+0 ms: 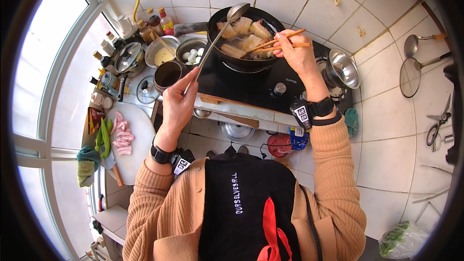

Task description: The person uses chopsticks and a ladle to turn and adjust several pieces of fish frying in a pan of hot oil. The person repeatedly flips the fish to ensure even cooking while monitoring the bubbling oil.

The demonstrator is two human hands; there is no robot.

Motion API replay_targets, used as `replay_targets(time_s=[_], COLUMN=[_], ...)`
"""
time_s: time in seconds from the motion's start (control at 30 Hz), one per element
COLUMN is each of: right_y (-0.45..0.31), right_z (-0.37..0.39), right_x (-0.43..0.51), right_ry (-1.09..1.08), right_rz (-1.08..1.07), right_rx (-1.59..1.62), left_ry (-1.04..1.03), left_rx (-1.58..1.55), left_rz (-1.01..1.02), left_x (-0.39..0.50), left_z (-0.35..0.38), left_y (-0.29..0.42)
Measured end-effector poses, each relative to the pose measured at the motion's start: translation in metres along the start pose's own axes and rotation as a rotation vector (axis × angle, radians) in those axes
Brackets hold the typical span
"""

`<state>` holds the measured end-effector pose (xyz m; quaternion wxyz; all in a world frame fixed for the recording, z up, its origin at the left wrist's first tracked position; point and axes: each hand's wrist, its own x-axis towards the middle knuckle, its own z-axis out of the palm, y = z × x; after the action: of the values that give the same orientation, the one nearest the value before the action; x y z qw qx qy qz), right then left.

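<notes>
In my left hand (180,99) is the handle of a long metal ladle (238,11), whose bowl hangs over the far rim of a black wok (246,66). My right hand (295,50) grips a pair of wooden chopsticks (290,46); their tips are down in the wok among pale fried pieces (251,42), whose exact kind I cannot tell. Dark, bubbling oil surrounds the pieces. The wok stands on a black gas hob (232,87), its handle pointing left.
Left of the hob stand a bowl of peeled eggs (193,55), a bowl of yellowish liquid (163,56), a dark pot (168,74) and several bottles (166,21). Sliced raw meat (123,134), green peppers (105,137) and a knife (116,172) lie at the round board (139,145). Metal bowls (342,69) are at right.
</notes>
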<state>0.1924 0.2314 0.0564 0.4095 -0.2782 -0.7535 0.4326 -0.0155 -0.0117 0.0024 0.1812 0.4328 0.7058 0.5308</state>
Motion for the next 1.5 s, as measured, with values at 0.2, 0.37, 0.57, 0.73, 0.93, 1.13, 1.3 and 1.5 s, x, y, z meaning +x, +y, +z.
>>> replay_targets(time_s=[0.2, 0.37, 0.57, 0.73, 0.93, 1.13, 1.3, 1.5], right_y=[0.008, 0.016, 0.040, 0.043, 0.016, 0.025, 0.038, 0.043], right_z=[-0.010, -0.036, -0.029, -0.023, -0.051, -0.046, -0.042, -0.045], right_x=[-0.001, -0.001, -0.007, -0.002, -0.017, -0.015, -0.007, -0.012], right_ry=[0.122, 0.282, 0.300, 0.249, 0.263, 0.273, 0.357, 0.431], right_rz=[-0.045, -0.075, 0.005, 0.003, 0.056, 0.180, 0.224, 0.187], right_rx=[0.077, -0.071, 0.020, -0.010, 0.036, 0.171, 0.242, 0.200], left_ry=[0.012, -0.004, 0.015, 0.002, 0.028, 0.024, -0.001, 0.016], left_rx=[-0.015, -0.024, -0.049, -0.041, -0.049, -0.069, -0.075, -0.084], left_rz=[0.023, -0.018, 0.027, 0.007, 0.056, 0.041, 0.032, 0.057], left_x=[0.001, -0.001, 0.000, 0.000, -0.001, -0.001, -0.001, -0.003], left_z=[0.004, 0.004, 0.010, 0.015, 0.019, 0.022, 0.024, 0.024], left_y=[0.002, 0.000, -0.001, -0.001, -0.003, -0.001, 0.003, 0.004])
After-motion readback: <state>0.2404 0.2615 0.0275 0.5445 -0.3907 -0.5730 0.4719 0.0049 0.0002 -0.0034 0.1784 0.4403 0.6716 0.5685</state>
